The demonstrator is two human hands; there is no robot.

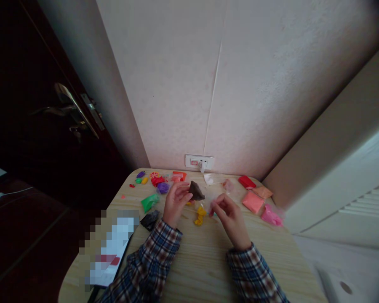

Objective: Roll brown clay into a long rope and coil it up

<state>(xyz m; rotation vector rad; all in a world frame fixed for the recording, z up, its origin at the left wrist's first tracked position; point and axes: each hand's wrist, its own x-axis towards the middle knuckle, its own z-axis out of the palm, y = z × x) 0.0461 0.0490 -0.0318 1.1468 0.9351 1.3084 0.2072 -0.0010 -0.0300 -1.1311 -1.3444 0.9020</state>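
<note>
My left hand [175,204] is closed on a dark brown packet of what looks like modelling clay [196,191], held above the table between thumb and fingers. To its right, my right hand [229,212] makes a pinch. What sits between its fingertips is too blurred to name, though clear plastic seems to show beside them. Below and between the hands lies a yellow clay piece or packet [200,216]. A black packet [149,220] and a green packet [149,203] rest left of my left hand.
Along the table's [205,265] back left are a purple packet [163,187], a red packet [158,181] and small fruit-like pieces [144,180]. Salmon [253,202], pink [272,215] and red [246,182] packets lie right. A blurred-out screen [113,248] occupies the left edge. A wall socket [199,161] stands behind.
</note>
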